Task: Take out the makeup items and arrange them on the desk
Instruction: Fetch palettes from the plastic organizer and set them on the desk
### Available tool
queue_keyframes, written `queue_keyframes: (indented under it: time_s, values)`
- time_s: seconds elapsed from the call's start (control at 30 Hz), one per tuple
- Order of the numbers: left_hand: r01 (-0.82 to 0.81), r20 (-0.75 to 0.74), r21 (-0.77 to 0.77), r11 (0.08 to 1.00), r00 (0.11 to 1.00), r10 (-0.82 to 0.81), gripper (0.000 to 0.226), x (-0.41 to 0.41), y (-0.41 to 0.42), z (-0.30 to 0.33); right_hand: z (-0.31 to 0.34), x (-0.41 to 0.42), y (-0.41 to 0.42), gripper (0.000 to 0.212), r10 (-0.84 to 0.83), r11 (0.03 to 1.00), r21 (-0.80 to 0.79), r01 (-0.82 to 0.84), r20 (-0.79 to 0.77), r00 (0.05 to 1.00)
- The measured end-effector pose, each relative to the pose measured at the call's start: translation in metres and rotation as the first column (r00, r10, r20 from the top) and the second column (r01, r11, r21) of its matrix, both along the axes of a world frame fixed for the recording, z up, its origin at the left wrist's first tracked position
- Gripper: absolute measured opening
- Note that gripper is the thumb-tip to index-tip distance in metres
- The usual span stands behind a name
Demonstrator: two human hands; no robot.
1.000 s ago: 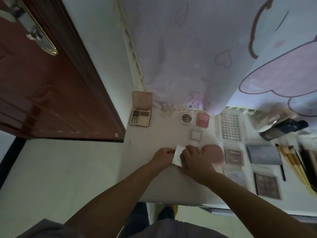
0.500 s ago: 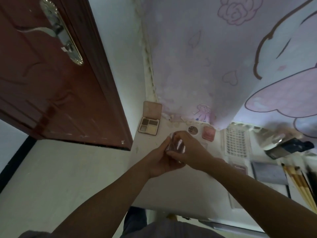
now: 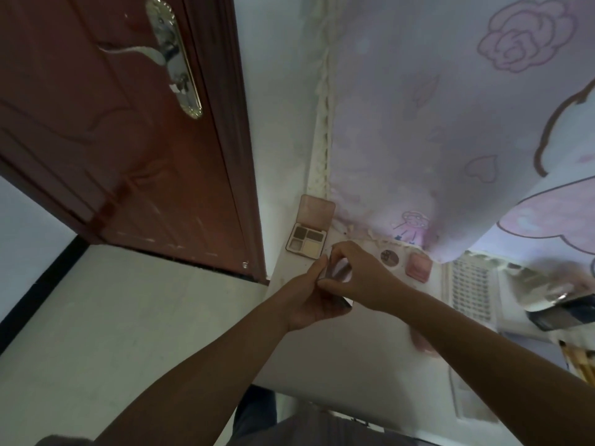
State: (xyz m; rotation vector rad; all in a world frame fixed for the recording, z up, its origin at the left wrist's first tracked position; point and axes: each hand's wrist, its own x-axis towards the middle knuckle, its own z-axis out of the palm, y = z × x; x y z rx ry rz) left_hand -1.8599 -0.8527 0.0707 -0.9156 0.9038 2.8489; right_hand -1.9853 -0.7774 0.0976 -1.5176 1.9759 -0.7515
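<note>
Makeup items, one small flat compact [image 3: 336, 273] in transit: lifted off the tabletop [image 3: 322, 358], where it lay a second ago under both hands, and now held in the air above the left part of the surface, short of the far edge. Left hand [image 3: 310, 299] cups it from below, thumb up along its near side; right hand [image 3: 360, 275] pinches its upper edge with curled fingers, as if prising the lid. Whether the lid has parted cannot be told; a pale glossy face shows between the fingers. Judgement: item is being opened for display before placement, so one more piece is near to joining the row. Already laid out: open four-pan eyeshadow palette [image 3: 307, 241] at the far left corner, lid propped against the wall; small round pot [image 3: 389, 257] and pink square blush [image 3: 418, 267] along the far edge; white sheet of false lashes [image 3: 470, 291] further right; a dark box [image 3: 566, 312] and brush handles [image 3: 579, 362] toward the right edge, blurred; a pink puff [image 3: 420, 344] partly hidden behind the right forearm. Surroundings: patterned lilac curtain [image 3: 450, 140] hanging over the far edge; brown door [image 3: 112, 140] with metal handle [image 3: 174, 59] standing off the left side. Obstructions: free space lies between the palette and the round pot, directly beyond the hands; the curtain hem hangs close over that strip, and the neighbouring pieces leave little room for a spread lid.
</note>
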Motion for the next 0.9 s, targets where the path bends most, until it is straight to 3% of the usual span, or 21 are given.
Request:
queue_keyframes:
  time_s: [0.1,0.2,0.37,0.43,0.53,0.6,0.67,0.77,0.83,0.9]
  values:
    - [0.025,0.0,-0.014,1.0,1.0,-0.025,0.055,0.001,-0.007,0.001,-0.001,0.001,-0.001,0.029,-0.024,0.998,-0.053,0.026,0.035,0.999]
    - [0.059,-0.017,0.026,0.998,0.998,-0.058,0.059,0.007,-0.01,-0.001,0.004,-0.002,0.001,0.029,-0.056,0.998,-0.008,0.057,0.12,0.991]
    - [0.046,-0.109,0.164,0.985,0.994,-0.028,0.061,0.012,-0.003,-0.008,0.022,-0.018,-0.01,0.014,0.074,0.983,0.153,-0.104,0.192,0.979]
    - [0.058,-0.124,0.216,0.975,0.992,-0.032,0.061,0.017,-0.007,-0.011,0.024,-0.026,-0.014,0.008,-0.035,0.987,0.16,-0.022,0.344,0.938]
    - [0.032,-0.115,0.284,0.958,0.993,0.001,0.062,0.028,-0.016,-0.021,0.012,-0.036,-0.014,0.016,-0.195,0.974,0.204,0.097,0.543,0.817]
    - [-0.012,-0.091,0.315,0.949,0.995,0.043,0.063,0.036,-0.022,-0.029,-0.004,-0.034,-0.011,0.016,-0.273,0.956,0.255,0.143,0.605,0.748]
    - [-0.023,-0.056,0.28,0.96,0.998,0.041,0.063,0.043,-0.026,-0.035,-0.024,-0.026,-0.01,0.009,-0.314,0.945,0.266,0.19,0.576,0.755]
    - [-0.072,0.053,0.166,0.983,0.997,0.064,0.051,0.054,-0.028,-0.043,-0.05,-0.01,-0.016,0.015,-0.395,0.916,0.275,0.293,0.496,0.773]
    - [-0.122,0.152,0.029,0.992,0.982,0.116,0.038,0.059,-0.031,-0.052,-0.062,0.001,-0.023,0.018,-0.424,0.901,0.284,0.329,0.405,0.811]
    - [-0.118,0.259,-0.211,0.97,0.951,0.172,0.03,0.061,-0.035,-0.059,-0.072,0.012,-0.03,0.02,-0.393,0.902,0.301,0.311,0.27,0.879]
